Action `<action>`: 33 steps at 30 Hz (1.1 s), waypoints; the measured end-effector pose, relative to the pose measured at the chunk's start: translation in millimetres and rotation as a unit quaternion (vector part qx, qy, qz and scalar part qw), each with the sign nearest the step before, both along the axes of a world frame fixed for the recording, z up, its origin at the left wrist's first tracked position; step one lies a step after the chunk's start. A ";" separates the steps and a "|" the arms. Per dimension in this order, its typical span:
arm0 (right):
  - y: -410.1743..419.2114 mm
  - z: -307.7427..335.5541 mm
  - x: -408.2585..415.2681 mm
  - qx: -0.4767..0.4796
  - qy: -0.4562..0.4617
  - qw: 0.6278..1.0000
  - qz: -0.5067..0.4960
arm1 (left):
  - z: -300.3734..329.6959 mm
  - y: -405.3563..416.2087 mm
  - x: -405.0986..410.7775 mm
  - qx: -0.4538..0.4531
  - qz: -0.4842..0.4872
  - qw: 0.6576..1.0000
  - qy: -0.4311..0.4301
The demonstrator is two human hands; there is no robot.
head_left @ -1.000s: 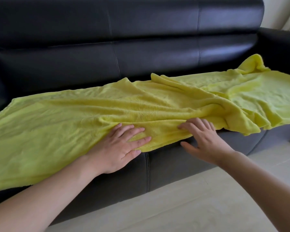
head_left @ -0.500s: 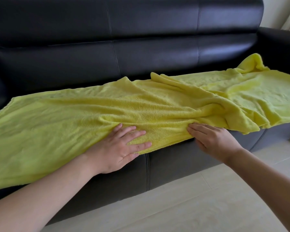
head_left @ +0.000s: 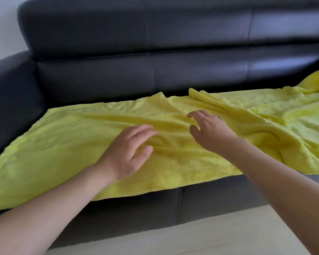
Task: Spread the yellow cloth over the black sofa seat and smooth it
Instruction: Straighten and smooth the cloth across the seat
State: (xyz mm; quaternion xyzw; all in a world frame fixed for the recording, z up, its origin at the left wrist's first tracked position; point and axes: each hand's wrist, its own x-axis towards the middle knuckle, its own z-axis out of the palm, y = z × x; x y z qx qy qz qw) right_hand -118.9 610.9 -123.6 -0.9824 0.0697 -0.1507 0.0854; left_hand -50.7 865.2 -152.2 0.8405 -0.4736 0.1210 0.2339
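Note:
The yellow cloth lies along the black sofa seat, its front edge hanging a little over the seat front. Long folds and a bunched ridge run through its middle and right part, and the far right end is rumpled against the backrest. My left hand rests on the cloth near the middle with fingers relaxed and slightly bent. My right hand is over the cloth just to the right, fingers spread and a little curved, holding nothing.
The sofa backrest rises behind the cloth and the left armrest stands at the left. Pale floor runs along the sofa's front. A white wall shows at the top left.
Both hands have moved from the cloth's front edge up onto the middle of the seat. The view has shifted left, so the left armrest now shows.

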 end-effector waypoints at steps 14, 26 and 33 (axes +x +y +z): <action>3.0 -18.4 123.7 -0.018 0.215 0.973 -0.079 | -18.8 75.1 85.5 0.183 0.420 0.876 0.150; 114.3 21.9 241.5 -0.035 0.052 0.997 -0.043 | 45.7 55.2 254.9 0.011 0.326 0.930 0.168; 97.4 -9.2 292.5 -0.007 0.147 0.977 -0.152 | -10.1 64.9 304.4 0.087 0.318 0.936 0.123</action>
